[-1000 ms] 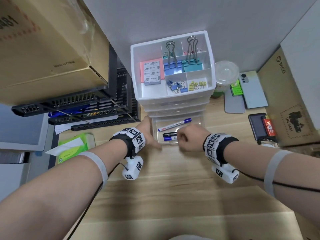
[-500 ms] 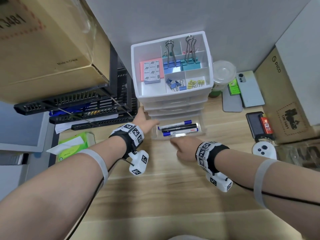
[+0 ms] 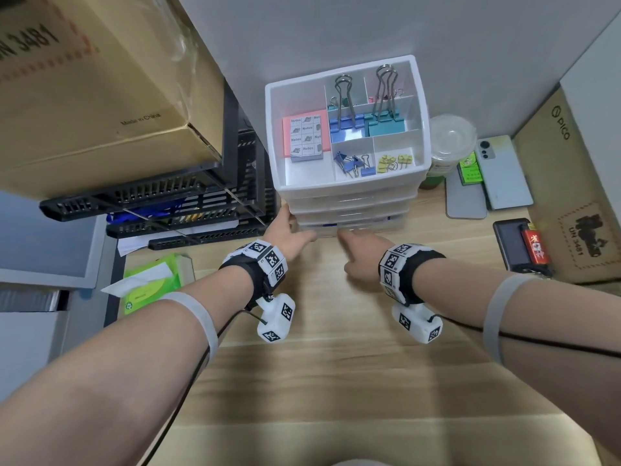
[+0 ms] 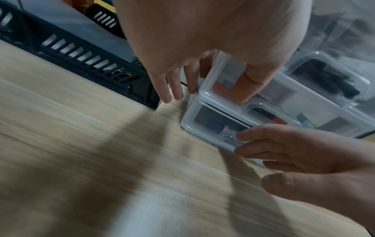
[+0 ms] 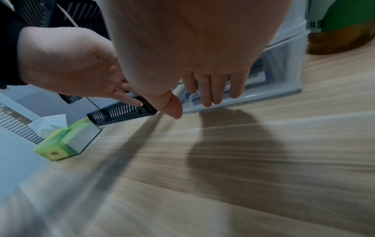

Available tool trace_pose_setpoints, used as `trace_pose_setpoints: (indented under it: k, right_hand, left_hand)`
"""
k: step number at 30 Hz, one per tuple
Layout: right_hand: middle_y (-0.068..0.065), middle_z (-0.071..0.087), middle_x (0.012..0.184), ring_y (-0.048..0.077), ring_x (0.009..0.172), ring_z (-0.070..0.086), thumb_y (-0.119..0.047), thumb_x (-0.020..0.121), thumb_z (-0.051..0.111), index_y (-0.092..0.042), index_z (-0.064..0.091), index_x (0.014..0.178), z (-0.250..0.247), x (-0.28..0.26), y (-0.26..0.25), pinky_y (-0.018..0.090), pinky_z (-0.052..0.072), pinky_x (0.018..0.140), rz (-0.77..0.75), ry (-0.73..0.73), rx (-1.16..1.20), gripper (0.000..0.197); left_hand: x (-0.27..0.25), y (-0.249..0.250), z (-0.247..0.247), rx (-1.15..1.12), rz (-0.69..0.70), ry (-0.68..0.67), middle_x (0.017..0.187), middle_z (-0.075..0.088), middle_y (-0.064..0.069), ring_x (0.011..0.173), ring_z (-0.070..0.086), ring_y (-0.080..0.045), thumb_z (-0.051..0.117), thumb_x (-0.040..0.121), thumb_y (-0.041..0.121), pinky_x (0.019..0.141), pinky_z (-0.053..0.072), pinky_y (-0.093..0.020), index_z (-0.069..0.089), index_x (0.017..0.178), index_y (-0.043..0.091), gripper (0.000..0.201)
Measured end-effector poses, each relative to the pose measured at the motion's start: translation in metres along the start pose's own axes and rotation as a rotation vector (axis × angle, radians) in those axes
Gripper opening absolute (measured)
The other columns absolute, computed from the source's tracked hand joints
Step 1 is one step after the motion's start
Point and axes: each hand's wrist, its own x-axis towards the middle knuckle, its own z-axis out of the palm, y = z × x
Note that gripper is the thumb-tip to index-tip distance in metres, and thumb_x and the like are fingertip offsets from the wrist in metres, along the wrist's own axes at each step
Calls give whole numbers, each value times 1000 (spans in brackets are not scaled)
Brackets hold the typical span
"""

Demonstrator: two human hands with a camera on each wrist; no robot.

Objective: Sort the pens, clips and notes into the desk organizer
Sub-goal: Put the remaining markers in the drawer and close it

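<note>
The organizer (image 3: 349, 186) stands at upper centre. Its top tray holds notes (image 3: 304, 136) and clips (image 3: 356, 163); pens show through the nearly shut bottom drawer (image 3: 353, 227). Sorting looks almost done. Left hand (image 3: 289, 235) braces the corner, fingers straight; right hand (image 3: 364, 253) presses the drawer front, fingers extended.

Head view: high, looking steeply down. Wrist views: low, close, facing desk organizer (image 3: 349, 183) from left and right; all share its bottom drawer (image 4: 215, 128).
</note>
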Motion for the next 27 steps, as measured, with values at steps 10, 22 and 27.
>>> trace_pose_setpoints:
  k: [10, 22, 27]
  right_hand:
    - [10, 58, 118, 30, 101, 57, -23, 83, 58, -14, 37, 138, 1, 9, 6, 33, 43, 74, 19, 32, -7, 59]
    - [10, 58, 121, 31, 101, 58, -25, 82, 58, -14, 40, 135, 0, 13, 7, 39, 52, 83, 9, 55, -36, 57]
    - [10, 56, 125, 31, 106, 57, -27, 80, 61, -15, 40, 136, 1, 14, 8, 38, 49, 85, 22, 62, -43, 61]
  left_hand:
    - [5, -2, -3, 63, 24, 25, 115, 58, 3, 112, 59, -22, 73, 77, 21, 91, 48, -31, 46, 125, 24, 56]
    - [6, -3, -9, 164, 48, -18, 118, 55, -4, 95, 54, -24, 70, 80, 22, 71, 44, -28, 44, 127, 14, 54]
    - [7, 6, -8, 232, 76, 21, 106, 56, 4, 94, 56, -20, 69, 83, 32, 77, 41, -26, 45, 131, 19, 56]
